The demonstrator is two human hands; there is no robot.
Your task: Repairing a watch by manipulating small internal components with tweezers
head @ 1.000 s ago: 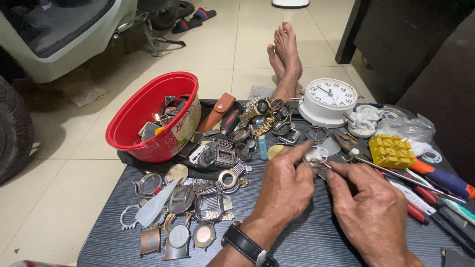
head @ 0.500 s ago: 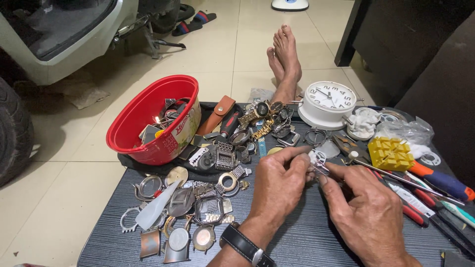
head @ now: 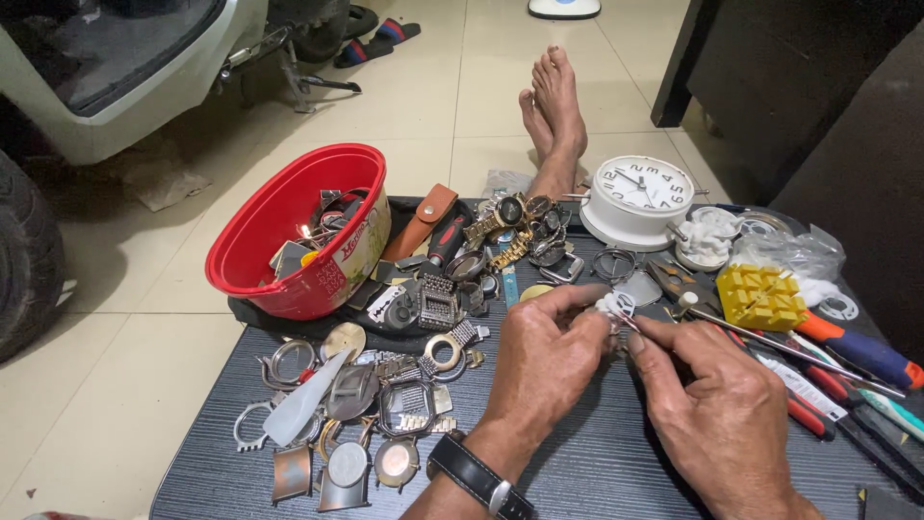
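Both hands meet over the dark desk [head: 597, 472]: my left hand [head: 544, 361], black watch [head: 478, 474] on its wrist, and my right hand [head: 717, 404] have their fingers [head: 577, 294] pinched together on a small silvery watch part [head: 616, 308]. Left of them lie loose watch cases [head: 385, 404]. Farther off sit a yellow block [head: 760, 294], a red tub [head: 303, 231], a white clock [head: 637, 199], then my bare feet [head: 556, 111] on the floor.

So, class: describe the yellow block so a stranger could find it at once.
Start at the round white clock at the far edge of the dark table. Look to its right and nearer, beside the crumpled clear plastic bag: the yellow block is the only bright yellow, grid-ridged square among metal parts.
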